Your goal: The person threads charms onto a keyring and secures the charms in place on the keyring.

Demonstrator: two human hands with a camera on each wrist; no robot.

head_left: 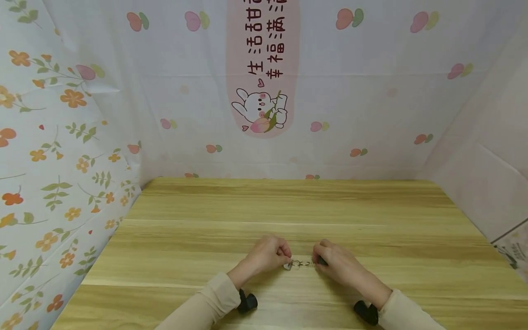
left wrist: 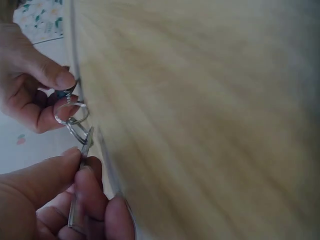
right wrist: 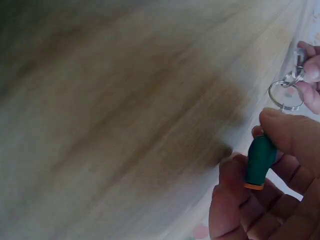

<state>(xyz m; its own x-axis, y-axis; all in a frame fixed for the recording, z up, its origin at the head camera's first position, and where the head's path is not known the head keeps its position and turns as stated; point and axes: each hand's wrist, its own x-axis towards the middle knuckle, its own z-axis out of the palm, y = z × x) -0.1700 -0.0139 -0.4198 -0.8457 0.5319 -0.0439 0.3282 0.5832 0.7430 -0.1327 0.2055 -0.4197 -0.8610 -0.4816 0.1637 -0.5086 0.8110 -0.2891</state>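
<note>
My left hand (head_left: 268,254) pinches a thin, clear-looking flat tag (left wrist: 87,142) between thumb and fingers. A smaller silver ring links the tag to a round metal key ring (right wrist: 270,96). Across from it, my right hand (head_left: 338,265) grips a small green bottle-shaped charm (right wrist: 260,159) with an orange end, its thumb near the charm's top. A short chain (left wrist: 68,98) joins the charm to the key ring. Between the two hands the linked pieces stretch in a line over the table; fingers hide part of the tag and the charm.
Both hands are over a wood-grain table (head_left: 206,206). A white cloth with printed fruit and a rabbit (head_left: 260,110) hangs behind it, and a floral cloth (head_left: 62,183) hangs at the left. Black wrist mounts (head_left: 247,302) sit below both wrists.
</note>
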